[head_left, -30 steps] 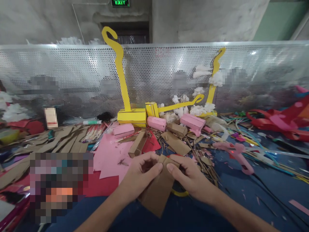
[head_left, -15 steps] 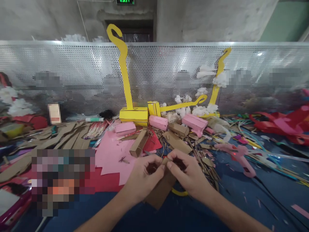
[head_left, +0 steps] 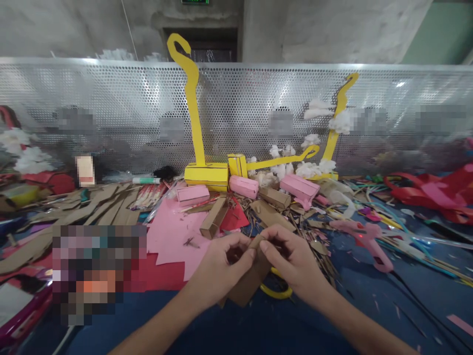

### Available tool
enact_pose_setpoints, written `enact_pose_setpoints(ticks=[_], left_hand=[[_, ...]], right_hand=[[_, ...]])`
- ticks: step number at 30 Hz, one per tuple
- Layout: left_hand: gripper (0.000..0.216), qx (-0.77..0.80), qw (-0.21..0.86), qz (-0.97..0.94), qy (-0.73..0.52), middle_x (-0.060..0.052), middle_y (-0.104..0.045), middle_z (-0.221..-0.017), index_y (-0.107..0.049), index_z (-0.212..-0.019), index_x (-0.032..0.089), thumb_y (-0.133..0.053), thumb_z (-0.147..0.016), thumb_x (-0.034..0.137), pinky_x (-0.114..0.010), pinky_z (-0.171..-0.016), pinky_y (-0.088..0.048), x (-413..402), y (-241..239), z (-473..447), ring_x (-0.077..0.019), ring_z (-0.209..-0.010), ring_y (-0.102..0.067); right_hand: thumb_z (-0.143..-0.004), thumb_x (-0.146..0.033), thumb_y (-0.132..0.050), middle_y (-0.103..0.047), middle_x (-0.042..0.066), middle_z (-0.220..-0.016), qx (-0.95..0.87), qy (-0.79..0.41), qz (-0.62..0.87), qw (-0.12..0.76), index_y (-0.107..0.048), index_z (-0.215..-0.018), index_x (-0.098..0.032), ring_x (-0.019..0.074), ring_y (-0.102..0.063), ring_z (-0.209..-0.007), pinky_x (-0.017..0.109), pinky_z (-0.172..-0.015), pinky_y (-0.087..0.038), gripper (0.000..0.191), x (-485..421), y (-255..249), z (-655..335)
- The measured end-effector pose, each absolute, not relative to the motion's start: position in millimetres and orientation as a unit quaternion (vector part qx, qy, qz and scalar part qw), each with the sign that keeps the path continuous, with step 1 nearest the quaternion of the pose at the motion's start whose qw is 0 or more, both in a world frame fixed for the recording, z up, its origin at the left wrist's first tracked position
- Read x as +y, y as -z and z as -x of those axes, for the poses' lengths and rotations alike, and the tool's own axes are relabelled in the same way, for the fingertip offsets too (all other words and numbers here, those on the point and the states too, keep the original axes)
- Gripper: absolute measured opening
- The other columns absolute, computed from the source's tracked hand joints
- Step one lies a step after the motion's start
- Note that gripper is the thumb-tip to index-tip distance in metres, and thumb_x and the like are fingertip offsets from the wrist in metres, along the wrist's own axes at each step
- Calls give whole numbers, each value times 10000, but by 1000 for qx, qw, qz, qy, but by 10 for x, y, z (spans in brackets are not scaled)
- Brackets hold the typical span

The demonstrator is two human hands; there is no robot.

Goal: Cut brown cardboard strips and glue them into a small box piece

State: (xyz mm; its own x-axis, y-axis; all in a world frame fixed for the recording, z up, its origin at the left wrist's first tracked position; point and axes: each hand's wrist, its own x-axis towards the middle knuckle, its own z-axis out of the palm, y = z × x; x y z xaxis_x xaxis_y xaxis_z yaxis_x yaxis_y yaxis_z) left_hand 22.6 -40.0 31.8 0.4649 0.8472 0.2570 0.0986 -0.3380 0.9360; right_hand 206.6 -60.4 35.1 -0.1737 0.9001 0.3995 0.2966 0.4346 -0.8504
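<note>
Left hand (head_left: 221,268) and right hand (head_left: 291,264) both pinching the cardboard piece (head_left: 247,285) up top; an uneven squeeze could crease it crooked or tear it.

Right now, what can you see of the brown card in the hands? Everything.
The card is plain brown, cardboard by its look, flat with straight cut edges. Its top end is pinched between the left hand and right hand, thumbs on the near face. The rest slopes down toward the camera over the blue table. A yellow loop lies beside it under the right hand; contact unclear.
</note>
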Motion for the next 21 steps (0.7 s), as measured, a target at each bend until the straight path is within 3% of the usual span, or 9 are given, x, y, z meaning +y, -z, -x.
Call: enact_pose_setpoints(ticks=[4, 10, 18, 21], left_hand=[[194, 332, 460, -726, -388, -45, -697, -882, -675, -955, 157, -556, -939, 309, -262, -690, -465, -421, -343, -221, -177, -808, -624], [230, 337, 397, -763, -383, -19, -625, -771, -639, -841, 159, -517, -959, 314, -272, -667, -419, -485, -406, -214, -167, -740, -573], [281, 320, 492, -715, -379, -24, -628, -778, -635, -868, 164, -514, -969, 396, -262, -618, -409, -454, -281, -257, -161, -708, -571], [194, 351, 415, -717, -437, -45, -662, -919, -633, -988, 191, -570, -943, 369, -289, -734, -454, -434, -321, -232, -191, -845, -607]], right_hand=[[-980, -332, -520, -620, 0, -788, -715, -306, 432, 457, -622, -897, -193, 142, -572, -704, 234, -617, -433, 191, -590, -408, -2128], [-997, -335, -504, -595, -6, -781, -747, -260, 444, 420, -608, -894, -200, 145, -544, -705, 245, -603, -410, 199, -606, -459, -2186], [-994, -321, -514, -572, -22, -680, -732, -237, 444, 458, -590, -803, -199, 130, -537, -600, 242, -531, -409, 239, -590, -391, -2127], [-957, -206, -571, -625, 0, -781, -742, -113, 407, 520, -617, -890, -218, 153, -605, -694, 276, -624, -476, 82, -632, -367, -2133]])
